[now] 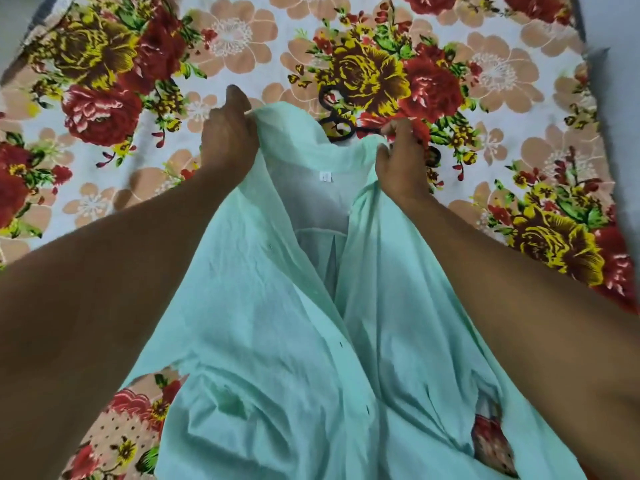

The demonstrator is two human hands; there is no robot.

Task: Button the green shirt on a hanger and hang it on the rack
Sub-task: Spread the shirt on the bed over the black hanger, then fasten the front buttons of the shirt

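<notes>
A pale green shirt (263, 323) lies unbuttoned down the middle of a flower-printed bedsheet (138, 98), its front open and a small white label showing inside the collar. My left hand (230, 133) grips the shirt's left collar edge and lifts it. My right hand (401, 161) pinches the right collar edge. A black hanger (337, 114) lies on the sheet just beyond the collar, partly hidden by the shirt and my right hand. Dark buttonholes run down the left placket.
The bedsheet covers the whole surface around the shirt. A grey strip of wall or floor (620, 98) shows along the right edge. No rack is in view.
</notes>
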